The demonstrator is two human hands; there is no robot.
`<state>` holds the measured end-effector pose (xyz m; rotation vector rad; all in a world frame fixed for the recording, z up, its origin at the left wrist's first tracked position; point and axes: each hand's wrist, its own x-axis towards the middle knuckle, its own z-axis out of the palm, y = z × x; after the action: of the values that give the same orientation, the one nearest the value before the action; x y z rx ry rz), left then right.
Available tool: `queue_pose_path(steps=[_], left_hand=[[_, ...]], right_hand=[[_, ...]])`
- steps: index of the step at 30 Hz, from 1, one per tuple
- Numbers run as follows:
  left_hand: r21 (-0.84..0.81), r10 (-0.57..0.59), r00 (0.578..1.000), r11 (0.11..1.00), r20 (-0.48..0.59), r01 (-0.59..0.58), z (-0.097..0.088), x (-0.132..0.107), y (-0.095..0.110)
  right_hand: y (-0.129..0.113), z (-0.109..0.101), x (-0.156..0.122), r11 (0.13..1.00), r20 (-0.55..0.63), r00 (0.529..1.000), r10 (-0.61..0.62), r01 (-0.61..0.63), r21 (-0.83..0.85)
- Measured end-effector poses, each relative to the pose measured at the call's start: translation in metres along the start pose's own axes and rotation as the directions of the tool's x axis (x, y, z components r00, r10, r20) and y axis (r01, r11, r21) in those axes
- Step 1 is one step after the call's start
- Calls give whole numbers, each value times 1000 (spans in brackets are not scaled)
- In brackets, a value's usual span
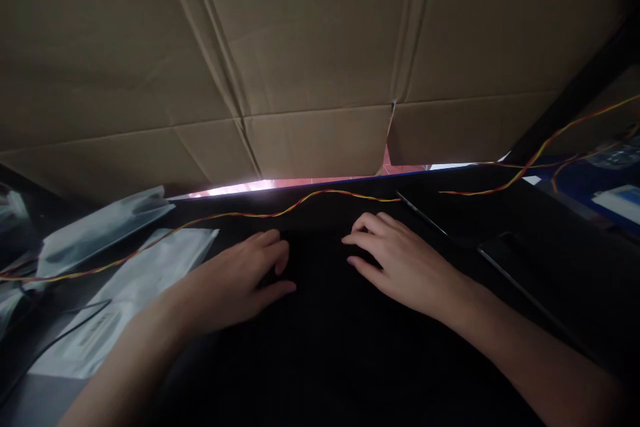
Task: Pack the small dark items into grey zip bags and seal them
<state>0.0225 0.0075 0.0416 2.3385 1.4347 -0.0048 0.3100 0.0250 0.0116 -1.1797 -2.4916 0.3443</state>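
My left hand [245,275] rests low over the dark tabletop [315,320], its fingers bent and the thumb apart, with nothing visible in it. Across a small gap, my right hand [393,250] has loosely curled, separated fingers and also holds nothing I can see. A twisted red-and-yellow wire [320,192] runs along the far side, beyond both hands. Left of my left hand lies a flat white plastic bag [173,260] with a printed label. Close to my right hand is a thin, dark flat device [425,215]; another like it [520,280] lies by my right forearm.
Brown cardboard [315,33] stands like a wall behind the table's far edge, with a reddish floor [310,181] showing below it. A second plastic bag [105,230] sits at far left, near a thin black cable [65,330]. At right is a blue surface [580,180] holding clutter.
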Motion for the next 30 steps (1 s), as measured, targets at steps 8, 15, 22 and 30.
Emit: queue_pose_path(steps=[8, 15, 22, 30], left_hand=[[-265, 32, 804, 951, 594, 158, 5, -27, 48], [-526, 204, 891, 849, 405, 44, -7, -10, 28], [-119, -29, 996, 992, 81, 38, 7, 11, -2], [96, -181, 974, 976, -135, 195, 9, 17, -13]], right_hand=[[-19, -22, -15, 824, 682, 649, -337, -147, 548], [-12, -13, -4, 907, 266, 962, -62, -57, 418], [9, 0, 2, 1000, 130, 991, -24, 25, -10], [16, 5, 4, 999, 76, 997, -24, 28, -46]])
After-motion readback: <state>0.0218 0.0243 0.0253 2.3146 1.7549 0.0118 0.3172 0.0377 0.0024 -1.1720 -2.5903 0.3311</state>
